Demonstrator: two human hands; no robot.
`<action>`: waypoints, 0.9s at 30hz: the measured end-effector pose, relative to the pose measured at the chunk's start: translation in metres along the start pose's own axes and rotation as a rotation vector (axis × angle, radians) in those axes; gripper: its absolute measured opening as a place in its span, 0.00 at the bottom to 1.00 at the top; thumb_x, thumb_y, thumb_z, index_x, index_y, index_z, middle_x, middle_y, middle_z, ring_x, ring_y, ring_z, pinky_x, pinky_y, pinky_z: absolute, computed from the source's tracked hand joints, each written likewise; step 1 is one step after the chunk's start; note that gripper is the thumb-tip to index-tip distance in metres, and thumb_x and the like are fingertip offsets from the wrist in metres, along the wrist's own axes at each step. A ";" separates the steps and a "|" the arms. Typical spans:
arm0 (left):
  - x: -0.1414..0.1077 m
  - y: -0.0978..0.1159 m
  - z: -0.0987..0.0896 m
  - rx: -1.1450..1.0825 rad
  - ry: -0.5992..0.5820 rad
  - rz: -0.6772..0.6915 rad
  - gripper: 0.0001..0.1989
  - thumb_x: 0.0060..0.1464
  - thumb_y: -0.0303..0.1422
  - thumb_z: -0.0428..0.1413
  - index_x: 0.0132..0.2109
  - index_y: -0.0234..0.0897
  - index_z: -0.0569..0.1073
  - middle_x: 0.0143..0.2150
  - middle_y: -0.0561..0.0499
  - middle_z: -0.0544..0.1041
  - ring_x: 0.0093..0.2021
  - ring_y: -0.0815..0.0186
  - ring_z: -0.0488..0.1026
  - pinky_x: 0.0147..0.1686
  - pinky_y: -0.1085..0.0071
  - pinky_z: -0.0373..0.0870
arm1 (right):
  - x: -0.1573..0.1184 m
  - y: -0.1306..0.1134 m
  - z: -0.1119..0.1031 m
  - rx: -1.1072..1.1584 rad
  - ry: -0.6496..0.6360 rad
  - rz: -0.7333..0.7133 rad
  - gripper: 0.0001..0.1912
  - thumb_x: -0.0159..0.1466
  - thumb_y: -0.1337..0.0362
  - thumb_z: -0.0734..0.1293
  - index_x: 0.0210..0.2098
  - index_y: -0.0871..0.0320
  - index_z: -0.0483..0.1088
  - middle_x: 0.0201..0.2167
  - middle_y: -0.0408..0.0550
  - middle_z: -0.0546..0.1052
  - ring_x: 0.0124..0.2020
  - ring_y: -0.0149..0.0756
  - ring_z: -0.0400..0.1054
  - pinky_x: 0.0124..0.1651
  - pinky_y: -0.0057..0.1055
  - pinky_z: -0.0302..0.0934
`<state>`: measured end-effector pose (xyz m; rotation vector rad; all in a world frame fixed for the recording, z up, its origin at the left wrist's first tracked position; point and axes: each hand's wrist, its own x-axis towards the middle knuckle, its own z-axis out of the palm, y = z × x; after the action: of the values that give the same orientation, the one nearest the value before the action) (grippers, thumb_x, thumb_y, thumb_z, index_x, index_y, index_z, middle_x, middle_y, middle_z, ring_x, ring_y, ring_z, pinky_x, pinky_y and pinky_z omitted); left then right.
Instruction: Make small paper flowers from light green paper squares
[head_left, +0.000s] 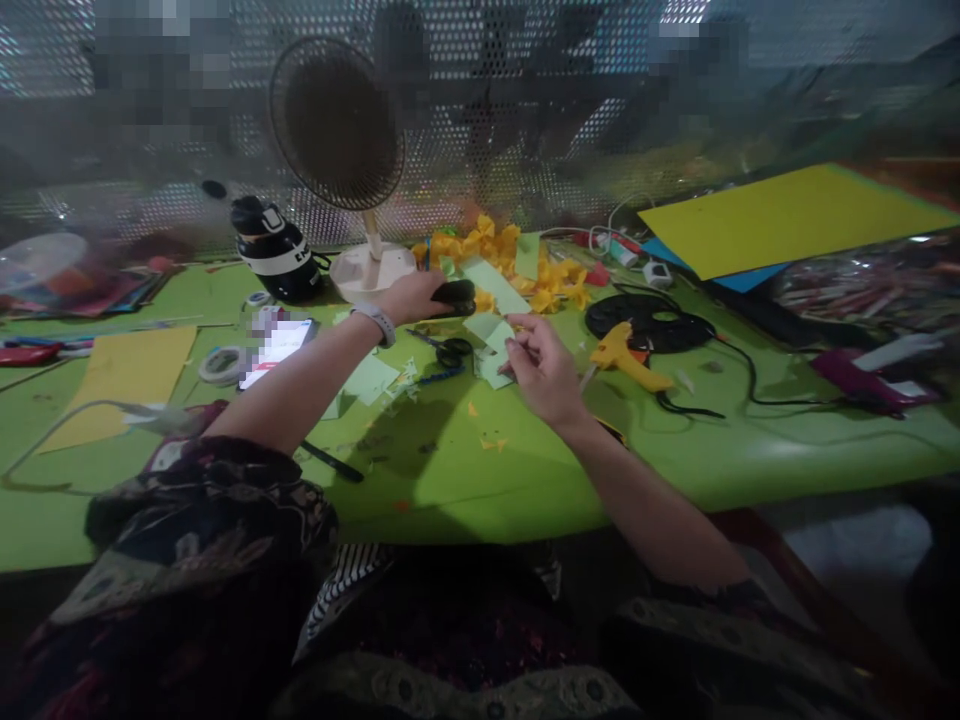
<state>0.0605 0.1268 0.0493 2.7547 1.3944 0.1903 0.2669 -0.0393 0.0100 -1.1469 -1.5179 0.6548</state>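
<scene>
My left hand (pixel 415 297) is closed on a black stapler (pixel 455 293), held just above the table in front of the fan's base. My right hand (pixel 546 368) pinches small pale green paper pieces (pixel 489 332) between thumb and fingers. Those pieces lie close to the stapler's near end but below it. Black-handled scissors (pixel 452 352) rest on the table between my hands, with paper scraps (pixel 405 378) beside them. Behind the stapler is a heap of orange-yellow paper flowers (pixel 551 290) with pale green sheets (pixel 495 285) on it.
A fan (pixel 371 268) and a dark bottle (pixel 279 262) stand at the back left. A lit phone (pixel 279 350) and tape roll (pixel 223 365) lie near my left forearm. Right of my right hand are a yellow glue gun (pixel 628 358), a black corded disc (pixel 649 322) and yellow sheets (pixel 787 220).
</scene>
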 end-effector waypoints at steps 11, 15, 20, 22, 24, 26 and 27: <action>-0.012 0.000 0.018 -0.408 0.161 0.056 0.27 0.52 0.40 0.61 0.58 0.34 0.72 0.61 0.36 0.73 0.62 0.49 0.68 0.62 0.55 0.61 | 0.001 0.001 0.004 0.036 -0.055 0.073 0.16 0.67 0.58 0.63 0.52 0.57 0.66 0.28 0.40 0.74 0.28 0.33 0.73 0.35 0.33 0.68; -0.071 0.030 0.000 -1.018 0.108 -0.067 0.21 0.64 0.46 0.52 0.52 0.33 0.73 0.50 0.38 0.79 0.51 0.56 0.77 0.52 0.57 0.72 | -0.002 -0.003 0.008 0.054 -0.115 0.064 0.17 0.66 0.60 0.63 0.53 0.58 0.66 0.28 0.41 0.74 0.28 0.34 0.74 0.36 0.34 0.69; -0.135 0.060 0.011 -1.397 0.046 -0.224 0.20 0.56 0.35 0.64 0.54 0.35 0.72 0.39 0.47 0.80 0.42 0.64 0.79 0.44 0.65 0.75 | -0.010 -0.014 0.023 0.077 -0.265 0.084 0.14 0.67 0.62 0.63 0.52 0.57 0.67 0.30 0.43 0.76 0.29 0.34 0.75 0.36 0.34 0.71; -0.145 0.061 0.020 -1.449 0.080 -0.204 0.19 0.56 0.34 0.64 0.54 0.35 0.73 0.40 0.48 0.80 0.41 0.65 0.79 0.42 0.67 0.75 | -0.012 -0.019 0.028 0.090 -0.331 0.092 0.14 0.67 0.63 0.63 0.52 0.57 0.67 0.32 0.43 0.77 0.30 0.34 0.75 0.37 0.34 0.72; -0.149 0.058 0.027 -1.478 0.123 -0.174 0.18 0.57 0.34 0.63 0.53 0.35 0.73 0.41 0.48 0.80 0.41 0.66 0.79 0.41 0.69 0.75 | -0.011 -0.024 0.032 0.103 -0.374 0.101 0.14 0.67 0.65 0.64 0.52 0.57 0.66 0.33 0.44 0.77 0.30 0.33 0.75 0.38 0.34 0.73; -0.149 0.053 0.030 -1.499 0.154 -0.156 0.18 0.57 0.34 0.63 0.54 0.35 0.73 0.41 0.48 0.80 0.41 0.66 0.79 0.41 0.69 0.75 | -0.008 -0.028 0.033 0.123 -0.403 0.134 0.13 0.67 0.66 0.64 0.51 0.57 0.67 0.33 0.44 0.77 0.30 0.33 0.75 0.38 0.34 0.73; -0.149 0.050 0.031 -1.507 0.159 -0.150 0.18 0.57 0.33 0.63 0.54 0.35 0.73 0.40 0.49 0.80 0.41 0.66 0.79 0.41 0.69 0.75 | -0.006 -0.030 0.033 0.136 -0.413 0.159 0.13 0.67 0.67 0.63 0.51 0.57 0.67 0.33 0.44 0.78 0.30 0.33 0.75 0.38 0.34 0.73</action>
<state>0.0170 -0.0229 0.0108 1.3759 0.8041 0.9628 0.2262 -0.0505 0.0247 -1.0788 -1.7025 1.1407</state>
